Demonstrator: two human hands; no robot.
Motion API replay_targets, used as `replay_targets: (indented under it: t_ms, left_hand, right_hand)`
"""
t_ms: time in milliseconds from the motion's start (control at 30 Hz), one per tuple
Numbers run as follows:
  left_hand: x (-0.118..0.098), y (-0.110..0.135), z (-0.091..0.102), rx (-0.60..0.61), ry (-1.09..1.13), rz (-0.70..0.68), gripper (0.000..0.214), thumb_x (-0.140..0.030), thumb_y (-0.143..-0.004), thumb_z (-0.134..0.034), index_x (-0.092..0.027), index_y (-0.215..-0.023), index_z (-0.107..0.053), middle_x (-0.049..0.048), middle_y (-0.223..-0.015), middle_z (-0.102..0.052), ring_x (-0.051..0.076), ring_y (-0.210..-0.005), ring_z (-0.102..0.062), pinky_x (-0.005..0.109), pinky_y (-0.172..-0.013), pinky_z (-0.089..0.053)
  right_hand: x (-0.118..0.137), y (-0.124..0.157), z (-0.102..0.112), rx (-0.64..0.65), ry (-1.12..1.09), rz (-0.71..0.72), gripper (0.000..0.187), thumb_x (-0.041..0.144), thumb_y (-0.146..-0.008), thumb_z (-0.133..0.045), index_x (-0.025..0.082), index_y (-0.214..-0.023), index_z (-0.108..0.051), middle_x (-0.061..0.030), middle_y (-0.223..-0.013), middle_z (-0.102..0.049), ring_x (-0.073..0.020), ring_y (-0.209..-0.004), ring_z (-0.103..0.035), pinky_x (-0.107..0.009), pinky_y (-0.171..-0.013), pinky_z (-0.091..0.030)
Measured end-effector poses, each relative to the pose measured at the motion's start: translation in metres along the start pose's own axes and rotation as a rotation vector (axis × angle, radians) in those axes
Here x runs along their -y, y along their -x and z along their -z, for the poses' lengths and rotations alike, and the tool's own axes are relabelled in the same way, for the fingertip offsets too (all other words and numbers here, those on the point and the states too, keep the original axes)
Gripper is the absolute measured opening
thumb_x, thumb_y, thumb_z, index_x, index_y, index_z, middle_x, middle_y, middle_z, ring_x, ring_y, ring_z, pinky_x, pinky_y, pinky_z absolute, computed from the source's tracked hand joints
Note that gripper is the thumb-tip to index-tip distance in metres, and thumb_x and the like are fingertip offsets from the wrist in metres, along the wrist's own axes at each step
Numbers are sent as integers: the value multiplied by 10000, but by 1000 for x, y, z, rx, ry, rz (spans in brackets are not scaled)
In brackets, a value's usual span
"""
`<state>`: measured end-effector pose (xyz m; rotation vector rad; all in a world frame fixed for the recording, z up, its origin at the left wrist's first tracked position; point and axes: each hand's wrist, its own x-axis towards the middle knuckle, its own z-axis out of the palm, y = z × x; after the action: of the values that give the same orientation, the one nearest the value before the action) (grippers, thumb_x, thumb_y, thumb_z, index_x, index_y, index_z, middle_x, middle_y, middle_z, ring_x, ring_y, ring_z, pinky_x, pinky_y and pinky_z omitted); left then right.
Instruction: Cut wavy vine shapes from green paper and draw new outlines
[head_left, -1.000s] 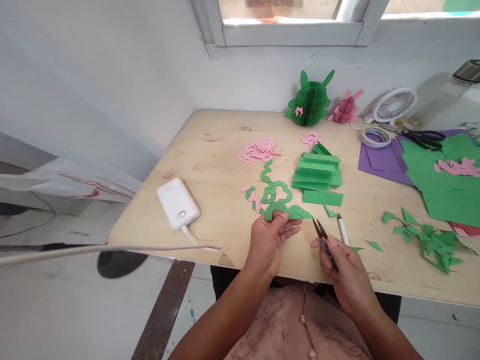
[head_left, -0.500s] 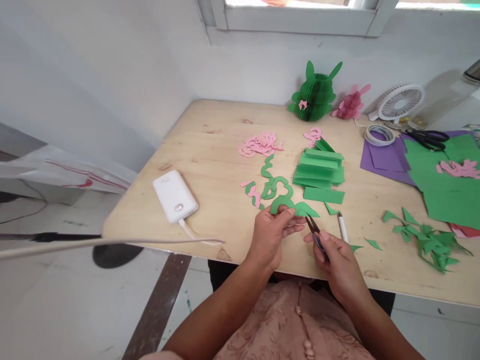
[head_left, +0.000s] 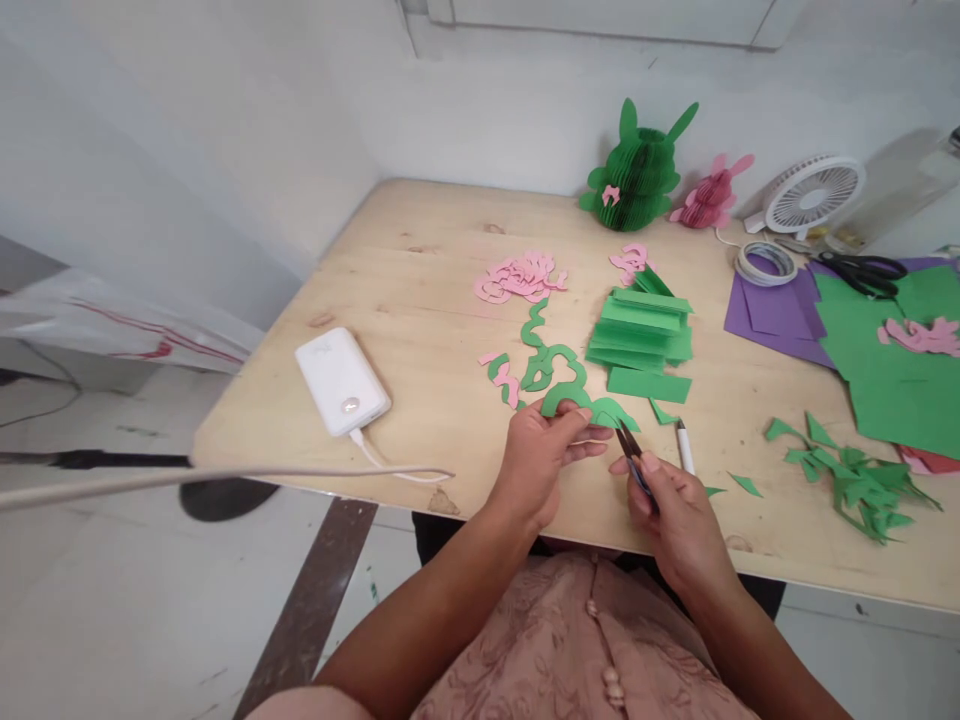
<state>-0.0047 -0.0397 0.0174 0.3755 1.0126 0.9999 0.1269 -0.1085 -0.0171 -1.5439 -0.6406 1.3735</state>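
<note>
My left hand (head_left: 541, 455) pinches a curvy green paper cutout (head_left: 568, 397) between thumb and fingers, just above the table's near side. A small pair of dark-bladed scissors (head_left: 632, 449) is gripped in my right hand (head_left: 675, 505), and its tips touch the right end of that green paper. Beyond the left hand lie wavy green cutouts (head_left: 551, 368) and a small pink-and-green piece (head_left: 507, 383). Past the scissors, a stack of folded green paper strips (head_left: 641, 330) rests on the table, with a white pen (head_left: 685, 447) nearer my right hand.
Pink cutouts (head_left: 521, 275) are heaped mid-table. A white power bank (head_left: 343, 382) with a cable sits left. Green scraps (head_left: 855, 485) lie right, near green sheets (head_left: 892, 385) and black-handled scissors (head_left: 862, 270). A green paper rabbit (head_left: 637, 175), pink one (head_left: 712, 195) and fan (head_left: 815, 195) stand behind.
The camera view has tilted slightly downward. Both hands keep nearly the same place, with the scissor tips still at the green paper's right end.
</note>
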Motion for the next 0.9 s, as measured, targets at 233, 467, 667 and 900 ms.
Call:
replay_targets:
  t_ms: [233,467,667,900]
  left_hand:
    - [1,-2,1,9,-10,5,323,-281,-574,-784,-172,-668,-496,-6,-574,-607,194,-615,-687,295,-650,-544]
    - [-1,-3,1,44,-59,10,278,-276,-614,-756,-172,-682,-507,45,-594,-676,200,-631,-699,276,-640,-533]
    - [-4,-2,-1,34,-86,20,260,-264,-628,-741,-175,-676,-501,56,-597,-687,200,-633,-703,267,-624,-532]
    - [-3,-3,1,40,-92,26,261,-250,-637,-733,-173,-691,-490,52,-605,-686,199,-639,-704,269,-636,-537]
  right_hand:
    - [0,-2,0,3,19,18,417,566,-779,-628,152,-752,-669,66,-463,-359,-82,-430,-244,-250,-439,-149]
    - [-2,-3,3,11,13,22,405,550,-783,-635,148,-751,-672,70,-460,-356,-68,-415,-239,-246,-429,-136]
    - [-1,-3,2,14,12,23,398,539,-800,-627,146,-753,-670,68,-467,-354,-66,-424,-236,-249,-435,-130]
    - [-3,-3,2,16,19,33,391,527,-815,-617,144,-761,-674,67,-465,-352,-65,-432,-248,-245,-435,-149]
